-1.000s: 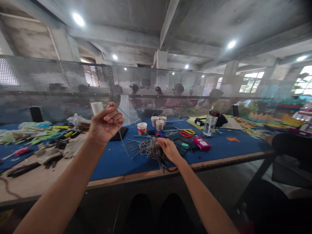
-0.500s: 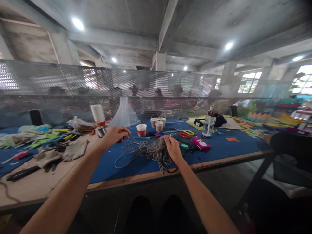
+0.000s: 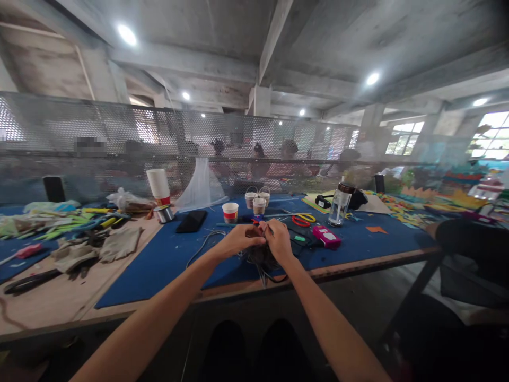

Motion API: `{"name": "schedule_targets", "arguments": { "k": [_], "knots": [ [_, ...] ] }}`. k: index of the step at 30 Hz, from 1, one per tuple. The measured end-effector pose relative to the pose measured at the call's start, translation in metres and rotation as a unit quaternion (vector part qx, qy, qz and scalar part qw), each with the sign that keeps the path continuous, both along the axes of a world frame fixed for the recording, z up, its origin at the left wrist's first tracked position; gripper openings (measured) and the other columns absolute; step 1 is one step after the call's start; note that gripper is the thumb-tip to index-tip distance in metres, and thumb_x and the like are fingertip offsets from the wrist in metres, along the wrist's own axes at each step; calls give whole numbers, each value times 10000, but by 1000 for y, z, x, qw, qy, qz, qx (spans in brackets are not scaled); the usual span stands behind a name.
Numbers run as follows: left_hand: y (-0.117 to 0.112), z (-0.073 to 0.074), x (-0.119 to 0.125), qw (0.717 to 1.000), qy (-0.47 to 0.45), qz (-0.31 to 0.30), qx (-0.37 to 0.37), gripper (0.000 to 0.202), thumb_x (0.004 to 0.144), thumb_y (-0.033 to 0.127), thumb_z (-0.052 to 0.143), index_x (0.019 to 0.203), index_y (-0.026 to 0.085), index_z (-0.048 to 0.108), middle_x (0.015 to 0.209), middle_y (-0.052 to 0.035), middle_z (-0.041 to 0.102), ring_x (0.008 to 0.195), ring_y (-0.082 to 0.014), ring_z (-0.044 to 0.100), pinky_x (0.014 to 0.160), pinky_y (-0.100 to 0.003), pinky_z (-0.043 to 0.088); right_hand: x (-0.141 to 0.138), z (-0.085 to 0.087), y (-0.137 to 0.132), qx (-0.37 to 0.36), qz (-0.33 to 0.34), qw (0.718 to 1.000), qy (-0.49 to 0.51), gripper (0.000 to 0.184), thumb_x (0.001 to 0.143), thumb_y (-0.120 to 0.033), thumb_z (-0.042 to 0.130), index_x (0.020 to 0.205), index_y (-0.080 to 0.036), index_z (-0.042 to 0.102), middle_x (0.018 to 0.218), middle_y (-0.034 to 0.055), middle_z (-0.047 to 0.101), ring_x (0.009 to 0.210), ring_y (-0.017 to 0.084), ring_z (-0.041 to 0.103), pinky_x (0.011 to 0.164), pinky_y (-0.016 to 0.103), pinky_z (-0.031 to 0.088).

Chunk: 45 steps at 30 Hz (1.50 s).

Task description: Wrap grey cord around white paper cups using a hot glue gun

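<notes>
My left hand (image 3: pixel 241 240) and my right hand (image 3: pixel 277 240) meet over a tangled bundle of grey wire (image 3: pixel 260 258) on the blue mat (image 3: pixel 175 260). Both hands have their fingers curled and pinching strands at the top of the bundle. A loose strand (image 3: pixel 201 245) trails left from the bundle across the mat. Most of the bundle is hidden under my hands.
Behind my hands stand paper cups (image 3: pixel 230 211), red and yellow scissors (image 3: pixel 304 218), a pink device (image 3: pixel 326 236), a clear bottle (image 3: pixel 341 203), a black phone (image 3: pixel 191 220) and a tape roll (image 3: pixel 163 213). Gloves (image 3: pixel 119 243) and tools lie left. A mesh screen (image 3: pixel 119 138) separates other people.
My left hand came down from head height, drew the wire strand to the table and moved right to join my right hand on the bundle.
</notes>
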State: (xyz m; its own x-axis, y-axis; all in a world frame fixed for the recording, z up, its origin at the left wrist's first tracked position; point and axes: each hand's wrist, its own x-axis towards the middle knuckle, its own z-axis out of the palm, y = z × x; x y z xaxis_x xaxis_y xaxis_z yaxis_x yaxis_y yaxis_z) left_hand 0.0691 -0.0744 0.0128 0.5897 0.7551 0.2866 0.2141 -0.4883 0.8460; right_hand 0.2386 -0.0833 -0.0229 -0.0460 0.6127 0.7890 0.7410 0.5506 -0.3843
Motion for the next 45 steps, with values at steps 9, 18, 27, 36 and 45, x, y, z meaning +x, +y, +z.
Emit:
{"name": "schedule_targets", "arguments": {
  "k": [9, 18, 27, 36, 45],
  "knots": [
    [15, 12, -17, 970, -223, 86, -47, 233, 823, 380, 656, 771, 158, 704, 861, -70, 705, 848, -187, 621, 791, -279, 467, 1, -2, -5, -51, 15, 999, 11, 257, 968, -408, 490, 960, -218, 663, 986, 44, 686, 967, 189, 618, 864, 304, 400],
    [32, 6, -46, 844, -457, -41, -278, 96, 841, 224, 667, 833, 129, 652, 962, -72, 705, 655, -86, 614, 572, -172, 506, -2, -8, -17, -93, 48, 994, -35, 402, 774, -141, 571, 1161, -248, 588, 1163, 45, 618, 951, 188, 619, 848, 305, 470],
    [46, 18, -90, 723, -644, 29, -248, 142, 922, 179, 547, 799, 156, 615, 885, -40, 721, 859, -143, 691, 701, -235, 571, 9, -9, -11, -86, -119, 986, 77, 208, 872, -199, 459, 928, -238, 656, 955, 33, 704, 819, 199, 638, 743, 297, 441],
    [32, 18, -78, 802, -541, -16, -252, 79, 880, 170, 594, 819, 154, 643, 1077, -71, 707, 782, -110, 662, 609, -181, 533, 10, 1, -11, 27, -39, 990, 130, 252, 907, -268, 461, 1082, -204, 631, 1153, 104, 637, 1123, 245, 536, 1014, 412, 374],
    [21, 3, -53, 901, -352, -99, -233, 195, 799, 309, 713, 909, 148, 699, 1181, -120, 669, 549, -52, 532, 445, -171, 400, -45, 22, -6, -266, 360, 861, 241, 545, 824, -435, 637, 1318, -273, 473, 1180, 47, 651, 607, 111, 631, 593, 273, 537]
  ]
}}
